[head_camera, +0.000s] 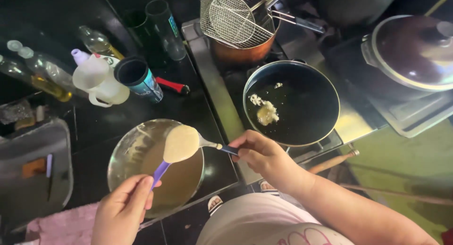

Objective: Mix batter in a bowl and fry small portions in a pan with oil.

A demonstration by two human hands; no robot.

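My right hand [257, 153] grips the blue handle of a large spoon [181, 142] heaped with pale batter, held over a steel bowl [123, 153] of the same batter. My left hand [121, 208] pinches the purple handle of a second utensil [160, 173] whose tip lies under the loaded spoon. To the right, a dark frying pan [302, 103] on the stove holds oil and a small lump of frying batter [266, 112].
A copper pot with wire skimmers [240, 18] stands behind the pan. A lidded pot [415, 51] sits at the far right. Oil bottles [45, 75], a white jug [99, 80] and a dark cup [139, 77] stand on the black counter. A wooden stick [332, 162] lies below the stove.
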